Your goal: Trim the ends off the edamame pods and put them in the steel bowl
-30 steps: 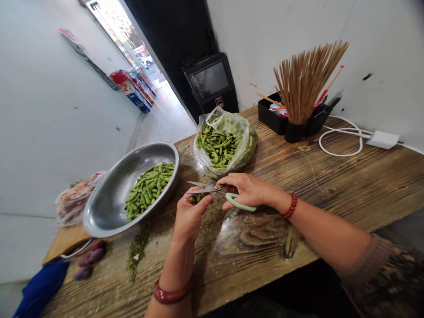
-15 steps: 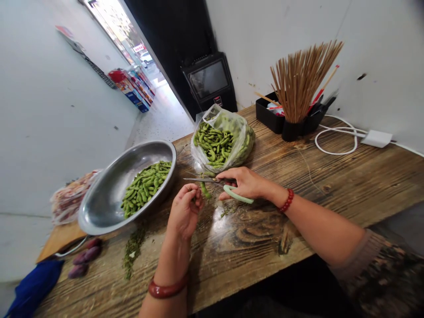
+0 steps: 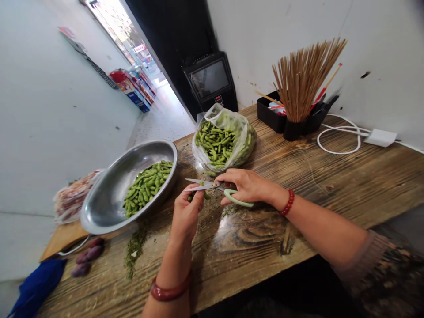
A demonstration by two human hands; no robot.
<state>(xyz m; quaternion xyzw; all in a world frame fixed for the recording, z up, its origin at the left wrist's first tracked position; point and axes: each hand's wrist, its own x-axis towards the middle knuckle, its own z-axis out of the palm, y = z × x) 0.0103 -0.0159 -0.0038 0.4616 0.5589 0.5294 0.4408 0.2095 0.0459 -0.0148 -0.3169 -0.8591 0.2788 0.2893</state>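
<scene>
Taking the clear plastic bag of pods as the landmark, you are working on the counter at its near side. Your left hand, in front of the bag and slightly to its left, is pinching green pods between thumb and fingers; their number is not showing. Your right hand, just in front of the bag, is gripping the scissors, its fingers wrapping the pale green handles while the blades are standing apart and pointing left. Caution: the blades are lying across the left fingertips, so closing them with skin in line would be risking a cut; this view is not settling whether metal is touching skin. A loose pinch would be risking a dropped pod, and too deep a bite, a split one. A knock from the right knuckles would be risking a spill from the bag. Beyond the bag, a black machine is carrying a small label; farther off to the bag's left, a red sign is showing outside. Both are staying too small to read.
</scene>
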